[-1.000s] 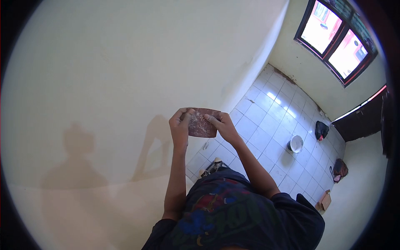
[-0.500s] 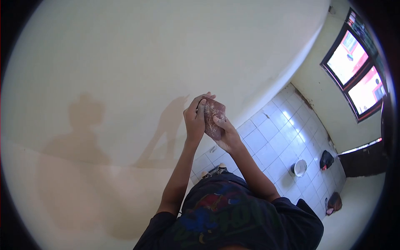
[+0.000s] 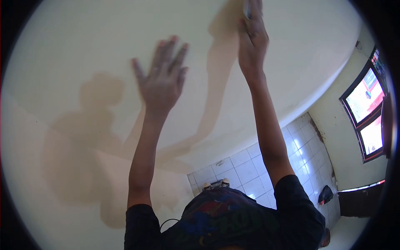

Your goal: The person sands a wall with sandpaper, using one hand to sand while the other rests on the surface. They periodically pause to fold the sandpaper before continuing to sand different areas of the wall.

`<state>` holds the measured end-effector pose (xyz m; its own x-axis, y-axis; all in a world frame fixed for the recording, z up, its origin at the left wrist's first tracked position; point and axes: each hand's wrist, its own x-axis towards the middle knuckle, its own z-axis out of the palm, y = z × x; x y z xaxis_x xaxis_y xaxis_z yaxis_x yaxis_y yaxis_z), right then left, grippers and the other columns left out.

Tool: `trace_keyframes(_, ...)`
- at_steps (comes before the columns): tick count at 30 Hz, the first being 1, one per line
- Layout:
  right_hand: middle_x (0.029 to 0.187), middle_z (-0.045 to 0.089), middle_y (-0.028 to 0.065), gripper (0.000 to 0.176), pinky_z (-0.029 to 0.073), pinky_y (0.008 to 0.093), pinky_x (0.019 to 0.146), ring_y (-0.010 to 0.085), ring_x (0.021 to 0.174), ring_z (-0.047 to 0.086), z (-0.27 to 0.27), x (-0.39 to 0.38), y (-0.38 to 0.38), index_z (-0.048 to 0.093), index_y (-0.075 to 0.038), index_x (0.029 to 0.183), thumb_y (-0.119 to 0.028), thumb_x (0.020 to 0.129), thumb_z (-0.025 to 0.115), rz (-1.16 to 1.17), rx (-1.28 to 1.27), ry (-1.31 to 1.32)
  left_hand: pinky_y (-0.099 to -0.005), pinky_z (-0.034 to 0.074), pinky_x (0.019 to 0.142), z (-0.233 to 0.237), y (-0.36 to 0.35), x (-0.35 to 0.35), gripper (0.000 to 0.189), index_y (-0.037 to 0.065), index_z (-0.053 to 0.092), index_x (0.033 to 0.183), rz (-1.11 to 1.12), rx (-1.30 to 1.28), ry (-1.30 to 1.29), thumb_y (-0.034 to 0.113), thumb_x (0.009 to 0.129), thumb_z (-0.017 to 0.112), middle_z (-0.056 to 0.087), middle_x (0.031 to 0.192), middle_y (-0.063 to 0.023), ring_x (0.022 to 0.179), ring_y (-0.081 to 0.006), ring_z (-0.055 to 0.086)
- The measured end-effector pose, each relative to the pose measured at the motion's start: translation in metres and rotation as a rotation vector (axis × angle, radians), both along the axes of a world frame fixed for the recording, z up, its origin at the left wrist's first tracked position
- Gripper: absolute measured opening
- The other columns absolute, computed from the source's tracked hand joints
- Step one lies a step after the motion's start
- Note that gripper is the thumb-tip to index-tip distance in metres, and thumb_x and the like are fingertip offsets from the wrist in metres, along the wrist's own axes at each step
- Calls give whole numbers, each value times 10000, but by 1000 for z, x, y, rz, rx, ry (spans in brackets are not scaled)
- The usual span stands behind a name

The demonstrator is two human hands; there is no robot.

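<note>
My left hand [image 3: 160, 83] is raised against the pale wall [image 3: 121, 29], fingers spread and slightly blurred, with nothing in it. Higher up and to the right, my right hand [image 3: 253, 43] reaches to the top edge of the view, its fingers flat along a folded piece of sandpaper [image 3: 247, 9]. Only a narrow pale edge of the sandpaper shows beside the fingers; the rest is hidden behind the hand. Both arms are stretched out, and their shadows fall on the wall.
White floor tiles [image 3: 250, 171] lie below, with my shoes [image 3: 225, 182] at the foot of the wall. A black plastic bag [image 3: 326, 194] rests on the floor to the right. Beyond it are a dark-framed window [image 3: 366, 112] and a dark board [image 3: 360, 203] low on the side wall.
My hands were together around the dusty reddish-brown sandpaper. Now they have parted and risen to the wall, the left empty and the right with the sandpaper. The white bucket has gone from sight.
</note>
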<state>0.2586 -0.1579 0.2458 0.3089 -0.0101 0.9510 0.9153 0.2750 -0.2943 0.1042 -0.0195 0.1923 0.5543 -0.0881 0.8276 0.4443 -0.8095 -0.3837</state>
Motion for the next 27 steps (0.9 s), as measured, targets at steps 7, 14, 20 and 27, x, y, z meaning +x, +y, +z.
trace_keyframes(7,1493,322,182,548,128,654,1072,426,1376,273,-76,-34,84,520,-236,1345,-444,844,591,-560,-250,-157,-574,-9,1130,-25,23,-1,503,175,464,1394,3,-165,-340,388,1002,233,384,1484,-48,1406,-268,282)
trace_keyframes(14,1506,314,154,526,95,651,1079,423,1389,248,-194,-46,82,529,-247,1337,-400,836,577,-465,-357,-87,-554,-23,1131,-29,24,0,545,80,453,1389,15,-91,-290,372,1009,194,370,1478,-141,1409,-349,249)
trace_keyframes(20,1501,307,187,591,137,584,1111,411,1402,224,-8,-34,65,374,-76,1437,-215,888,541,-358,-69,-77,-528,27,1146,-30,28,-8,521,-17,455,1353,-287,-107,-340,282,1006,205,448,1411,-189,1368,-369,333)
trace_keyframes(27,1388,491,133,487,202,610,1065,391,1311,400,-226,-79,76,592,-97,1267,-171,786,598,-300,-423,-151,-512,95,1152,-36,34,-16,509,-45,465,1327,-451,-103,-336,260,1001,220,492,1368,-199,1335,-379,383)
